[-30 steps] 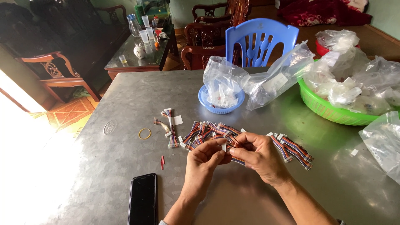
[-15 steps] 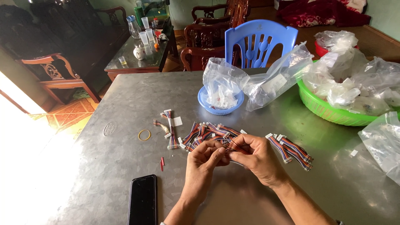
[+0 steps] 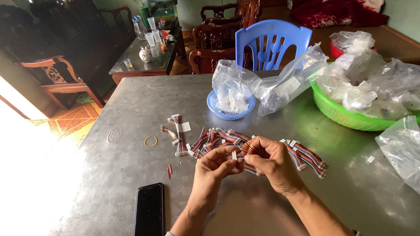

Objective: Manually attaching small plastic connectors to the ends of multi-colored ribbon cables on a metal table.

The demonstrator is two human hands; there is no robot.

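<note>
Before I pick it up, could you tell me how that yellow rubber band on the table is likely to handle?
The rubber band lies as a thin flat loop, so it is probably floppy and very light. The metal table looks smooth, so a push would likely slide it, not roll it.

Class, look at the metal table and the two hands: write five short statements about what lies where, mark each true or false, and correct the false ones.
1. Both hands, left hand and right hand, pinch a small white connector. True.
2. The black phone lies beside the green plastic basket. False: it lies at the near edge, far from it.
3. A yellow rubber band lies on the grey metal table. True.
4. The blue bowl is empty. False: it holds a clear plastic bag.
5. Multicoloured ribbon cables lie behind the hands. True.
</note>
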